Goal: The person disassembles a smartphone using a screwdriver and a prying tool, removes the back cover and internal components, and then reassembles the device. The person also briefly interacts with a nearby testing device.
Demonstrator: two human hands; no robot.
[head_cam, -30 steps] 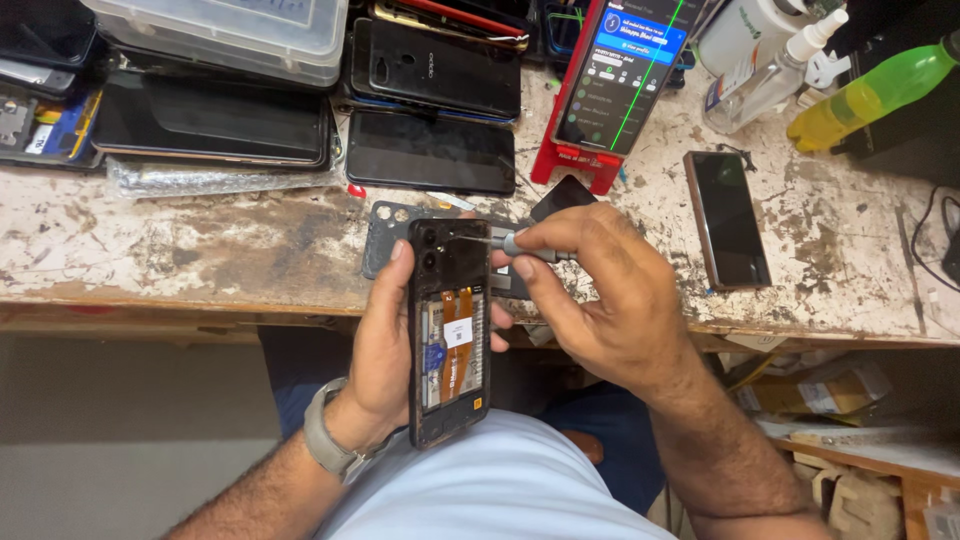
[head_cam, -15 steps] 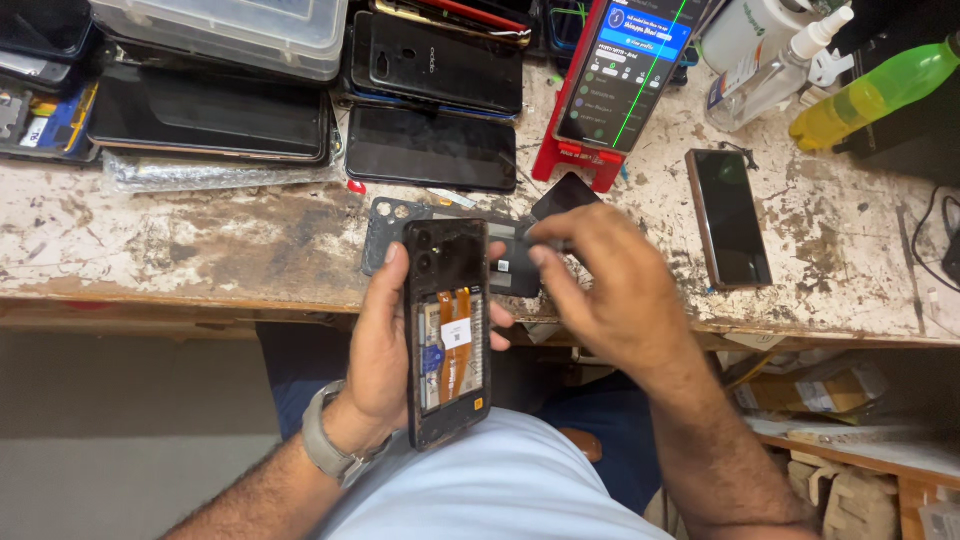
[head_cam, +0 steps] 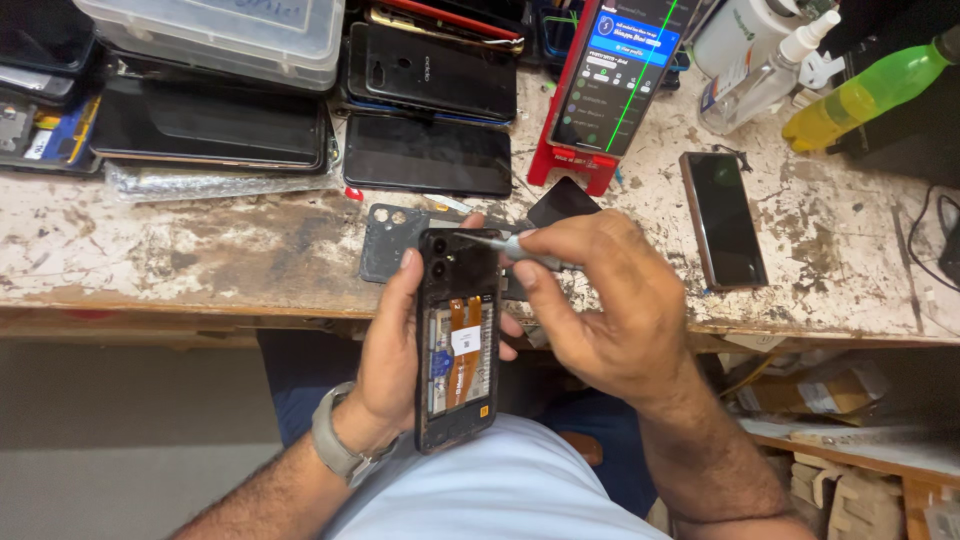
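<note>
Hands work close together just over the near edge of the worn bench (head_cam: 150,250) in the head view: the left hand (head_cam: 390,360) is wrapped around an opened smartphone (head_cam: 458,340), back cover off and orange flex cables showing, held upright. The right hand (head_cam: 610,310) pinches a small screwdriver (head_cam: 515,244), its tip touching the phone's top near the camera. A grey back panel (head_cam: 388,240) lies on the bench just behind.

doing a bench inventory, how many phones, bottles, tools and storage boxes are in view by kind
phones: 6 — opened phone held by the left hand, lit phone on red stand, phone lying right, three dark ones behind
bottles: 2 — spray, green
tools: 1 — screwdriver in right hand
boxes: 1 — clear
total: 10
</note>
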